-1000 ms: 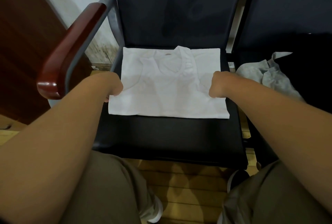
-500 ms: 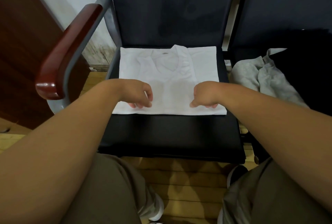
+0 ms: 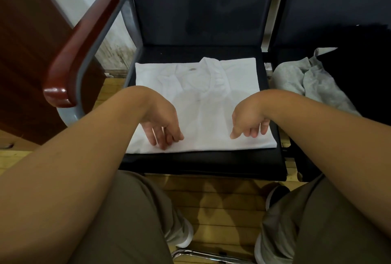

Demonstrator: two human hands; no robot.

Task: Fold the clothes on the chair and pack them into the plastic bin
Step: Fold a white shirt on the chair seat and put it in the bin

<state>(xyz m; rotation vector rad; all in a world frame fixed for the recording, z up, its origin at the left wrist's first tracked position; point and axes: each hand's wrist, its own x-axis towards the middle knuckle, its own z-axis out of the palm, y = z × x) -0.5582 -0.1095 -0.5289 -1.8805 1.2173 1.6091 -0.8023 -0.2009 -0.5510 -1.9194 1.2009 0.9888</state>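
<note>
OK, shirt [image 3: 196, 102] is white, folded to a flat rectangle, and lies on the chair [image 3: 201, 163] seat with its collar toward the backrest and its front edge just short of the seat's front lip. Left hand [image 3: 163, 123] is over the shirt's near-left part, wrist bent, fingers [image 3: 157, 137] pointing down, tips touching the fabric near the front edge; grip is spread and loose, nothing pinched. Right hand [image 3: 248, 120] is over the near-right part, wrist bent the same way, fingers hanging loosely curled, index lowest; grip is loose and holds nothing, and I can't tell whether the index tip touches the cloth. The hands are apart, with bare shirt between them. Grey garment [image 3: 313, 85] lies crumpled on the next seat to the right, apart from the shirt. Something dark lies behind it, too dark to tell what. Red-brown armrest [image 3: 78, 52] is on the chair's left side. Wood floor [image 3: 213, 198] is below, with knees in olive trousers at the frame bottom.
</note>
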